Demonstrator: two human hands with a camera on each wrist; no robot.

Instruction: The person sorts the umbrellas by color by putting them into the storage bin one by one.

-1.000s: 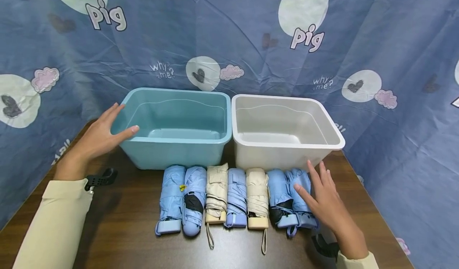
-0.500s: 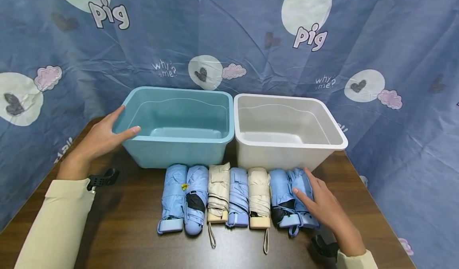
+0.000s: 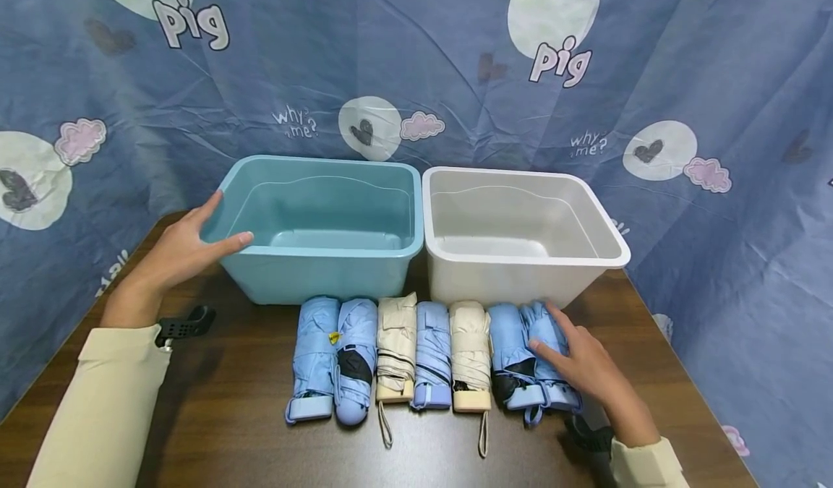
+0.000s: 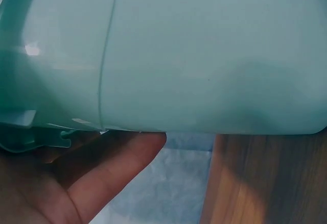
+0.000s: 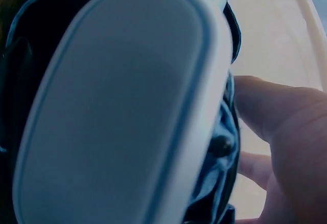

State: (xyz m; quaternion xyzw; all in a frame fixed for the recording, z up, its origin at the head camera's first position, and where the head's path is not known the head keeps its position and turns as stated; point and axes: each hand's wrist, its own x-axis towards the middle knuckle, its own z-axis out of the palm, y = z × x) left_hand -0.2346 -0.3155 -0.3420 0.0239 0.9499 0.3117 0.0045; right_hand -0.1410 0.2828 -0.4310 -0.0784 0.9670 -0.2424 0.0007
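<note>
Umbrellas (image 3: 432,350), seven of them folded, lie side by side across the middle of the desk (image 3: 241,423) in the head view, their handles (image 3: 471,401) toward its near edge. Behind them, toward the far edge, stand the teal bin (image 3: 319,280) and, just right of it, the white bin (image 3: 507,283). You have no umbrella in either bin, so I judge the work barely begun, with all seven left to handle. Your left grip (image 3: 176,251) spans the teal bin's corner near the desk's left edge, thumb and fingers apart. Your right grip (image 3: 594,366) rests over the rightmost umbrella (image 3: 541,324), toward the desk's right edge, thumb apart from the fingers; nothing looks lifted.

Your left wrist view shows the teal bin's wall, a straight finger meeting its edge.

Your right wrist view is filled by one pale blue handle; your thumb and a finger reach the umbrella beyond it. I cannot tell how firmly you press.
</note>
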